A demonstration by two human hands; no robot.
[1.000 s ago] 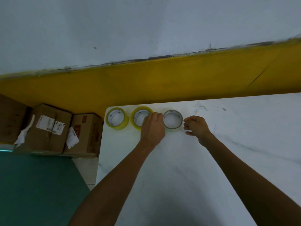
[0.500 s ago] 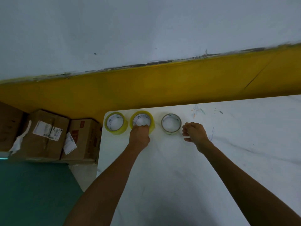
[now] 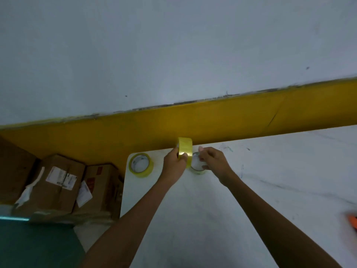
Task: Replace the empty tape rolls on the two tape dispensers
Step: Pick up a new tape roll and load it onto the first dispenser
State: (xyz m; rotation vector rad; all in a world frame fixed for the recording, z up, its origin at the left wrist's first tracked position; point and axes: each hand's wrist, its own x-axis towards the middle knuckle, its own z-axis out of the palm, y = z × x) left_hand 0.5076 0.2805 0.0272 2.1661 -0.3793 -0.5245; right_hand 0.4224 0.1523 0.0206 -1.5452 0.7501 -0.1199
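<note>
My left hand [image 3: 173, 165] grips a full yellow tape roll [image 3: 185, 149] and holds it on edge, lifted off the white table [image 3: 193, 219]. A second full yellow roll [image 3: 141, 165] lies flat at the table's far left corner. A thin, nearly empty roll [image 3: 197, 168] lies flat just right of the lifted one, partly hidden by it. My right hand [image 3: 214, 163] rests over that thin roll with fingers spread, its fingertips near the lifted roll. No tape dispenser is clearly visible.
An orange object [image 3: 352, 222], blurred, shows at the right edge of the table. Cardboard boxes [image 3: 58, 182] stand on the floor left of the table, against the yellow wall band [image 3: 212, 120]. A green floor mat [image 3: 34, 246] lies at the lower left.
My left hand closed on the middle yellow roll and lifted it upright off the table. My right hand shifted slightly left over the thin roll. The camera tilted upward.
</note>
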